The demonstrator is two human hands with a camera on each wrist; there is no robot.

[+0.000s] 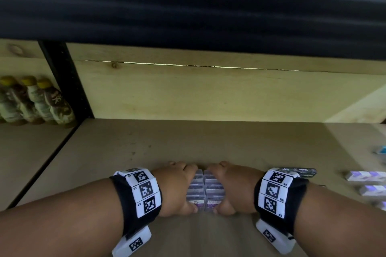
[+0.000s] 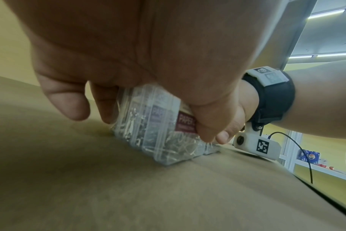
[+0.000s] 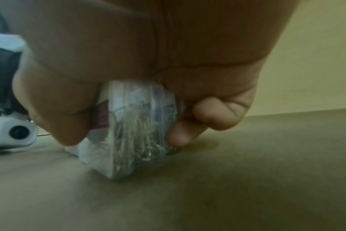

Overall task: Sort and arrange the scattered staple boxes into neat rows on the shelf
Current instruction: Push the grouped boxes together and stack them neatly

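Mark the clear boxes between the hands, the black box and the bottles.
clear boxes (image 1: 205,192), head view, top faces between the hands
black box (image 1: 302,171), head view, its top
bottles (image 1: 39,102), head view, a middle bottle's label

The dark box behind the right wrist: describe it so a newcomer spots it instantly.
Start at the wooden shelf and find the right hand gripping the clear boxes. Just beyond its wristband lies the dark box, flat on the shelf. It is near black; the boxes farther right are pale.
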